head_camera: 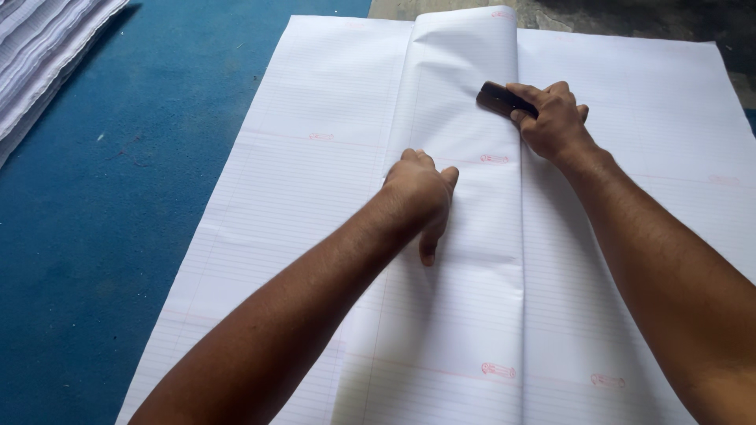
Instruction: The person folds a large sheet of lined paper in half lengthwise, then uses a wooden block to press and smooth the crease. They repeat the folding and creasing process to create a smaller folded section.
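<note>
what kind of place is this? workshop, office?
Likely a small paper-folding or bookbinding workshop. Large ruled sheets lie on a blue work surface, the right hand presses a dark creasing tool along a fold, and a stack of ruled paper waits at left.

The large ruled sheets [630,236] are thin, matt white paper, smooth with soft creases at the fold. The dark block [498,97] looks hard and slightly glossy. The blue counter [102,236] seems a rough, matt, felt-like cloth.
</note>
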